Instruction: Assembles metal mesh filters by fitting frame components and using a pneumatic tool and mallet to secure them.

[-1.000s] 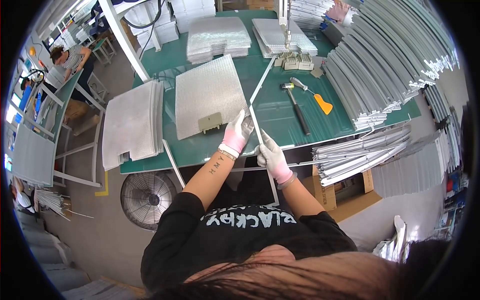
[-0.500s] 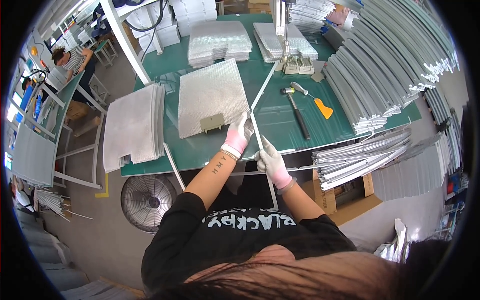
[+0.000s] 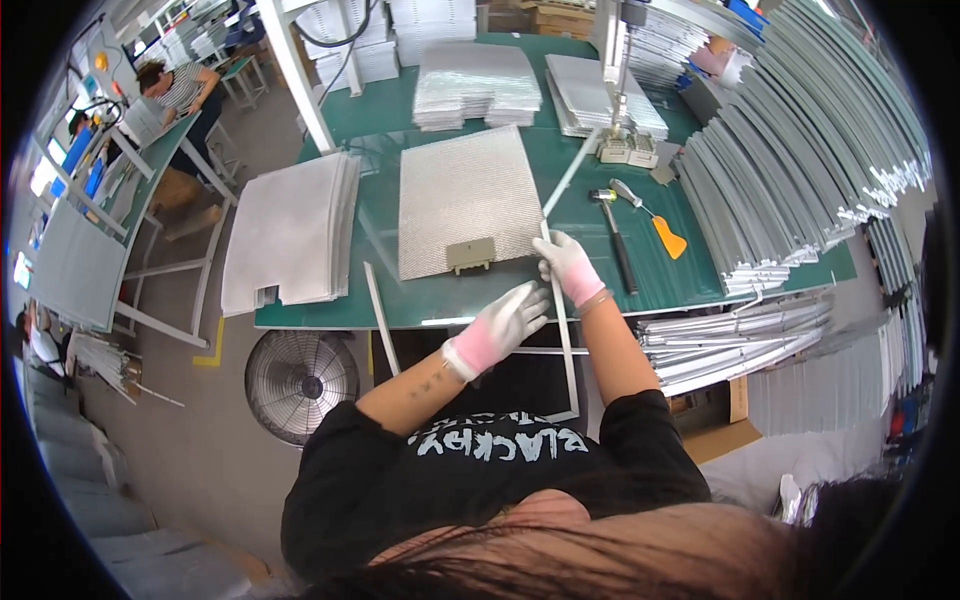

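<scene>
A silvery mesh panel (image 3: 465,190) lies on the green table, with a beige-grey plastic clip block (image 3: 470,253) at its near edge. Along the panel's right side runs a thin white metal frame strip (image 3: 563,325), which bends near the panel and hangs past the table edge toward my body. My right hand (image 3: 572,270), in a white and pink glove, pinches this strip close to the panel's lower right corner. Below the panel my left hand (image 3: 503,325), gloved alike, is off the strip, fingers stretched out, nothing seen in it.
Mesh panels are stacked at left (image 3: 290,230) and at the back (image 3: 475,85). A black-handled hammer (image 3: 617,240) and an orange scraper (image 3: 668,238) lie to the right, near tall rows of grey panels (image 3: 790,150). A floor fan (image 3: 302,385) stands below left. A person works far left.
My left hand has let go at the panel's corner and drawn back toward me. My right hand has moved up the strip to that corner. The whole view has shifted slightly.
</scene>
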A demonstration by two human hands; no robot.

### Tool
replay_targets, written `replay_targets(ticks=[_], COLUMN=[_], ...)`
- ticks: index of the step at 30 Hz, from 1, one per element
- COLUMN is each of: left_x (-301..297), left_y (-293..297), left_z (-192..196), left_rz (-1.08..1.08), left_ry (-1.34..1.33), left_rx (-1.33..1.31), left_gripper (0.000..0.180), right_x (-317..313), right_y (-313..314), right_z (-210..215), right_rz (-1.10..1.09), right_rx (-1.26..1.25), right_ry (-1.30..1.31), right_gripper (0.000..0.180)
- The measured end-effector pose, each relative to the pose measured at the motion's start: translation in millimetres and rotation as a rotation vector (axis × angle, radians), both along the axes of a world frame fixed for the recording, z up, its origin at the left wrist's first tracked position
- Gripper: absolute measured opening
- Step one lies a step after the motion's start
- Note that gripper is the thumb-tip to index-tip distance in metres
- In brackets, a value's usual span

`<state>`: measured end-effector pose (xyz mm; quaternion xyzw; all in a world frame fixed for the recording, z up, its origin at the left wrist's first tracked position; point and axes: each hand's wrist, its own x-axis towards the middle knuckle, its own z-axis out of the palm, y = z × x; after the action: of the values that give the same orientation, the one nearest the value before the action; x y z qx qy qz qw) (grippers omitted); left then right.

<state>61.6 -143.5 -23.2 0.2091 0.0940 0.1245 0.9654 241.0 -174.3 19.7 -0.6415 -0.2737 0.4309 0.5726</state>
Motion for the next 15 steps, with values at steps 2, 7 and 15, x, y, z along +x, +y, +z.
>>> replay_targets(ticks=[2, 7, 15], left_x=[-46, -124, -131], left_y=[15, 150, 124], left_z=[52, 5, 55], left_rz=[0.122, 0.858, 0.423], left_ry=[-0.002, 0.887, 0.192], left_rx=[0.701, 1.605, 0.749], left_gripper=[0.048, 0.039, 0.053], right_x=[7, 20, -4], right_y=[-3, -1, -33], right_z=[-4, -20, 5], right_rz=[0.002, 0.092, 0.051], right_rx=[0.05, 0.163, 0.149], right_ry=[0.263, 0.423, 0.256], right_gripper=[0.02, 0.008, 0.021])
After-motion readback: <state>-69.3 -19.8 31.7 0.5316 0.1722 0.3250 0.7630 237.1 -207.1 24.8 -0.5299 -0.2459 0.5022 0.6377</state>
